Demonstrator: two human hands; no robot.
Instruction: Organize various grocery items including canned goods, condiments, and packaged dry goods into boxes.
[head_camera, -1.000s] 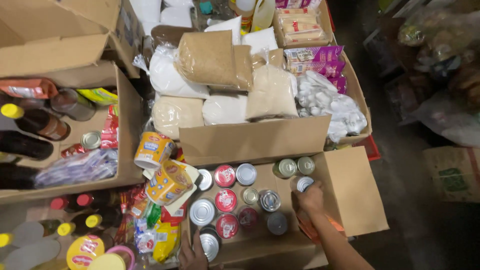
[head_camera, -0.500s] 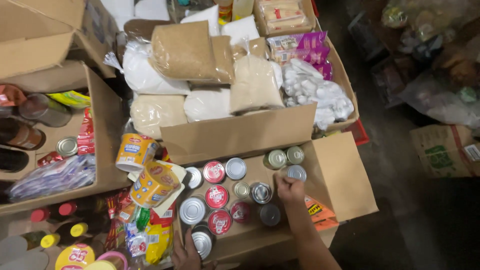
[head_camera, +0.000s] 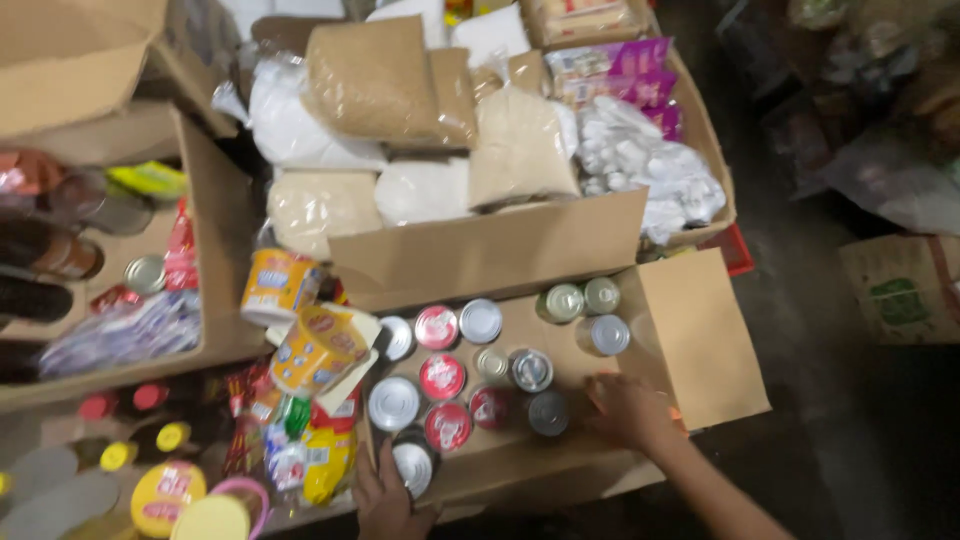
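1. Cans: round tins with silver and red lids (head_camera: 442, 376), standing upright and close together in a shallow brown cardboard box (head_camera: 690, 340) with its flaps folded outward.
2. Left hand (head_camera: 385, 495) at the box's near edge, fingers spread flat against the cardboard just beside a silver-topped tin (head_camera: 412, 466); nothing clasped.
3. Right hand (head_camera: 628, 410) inside the box at its right end, palm down, fingers loosely curled on the bare cardboard floor, near a dark-lidded tin (head_camera: 548, 412) but apart from it; nothing held.
4. Behind, a larger cardboard carton (head_camera: 490, 250) filled with clear bags of brown and white grain (head_camera: 375, 85).
5. Left of the tins, yellow printed packets (head_camera: 318, 345), tilted and piled loosely.
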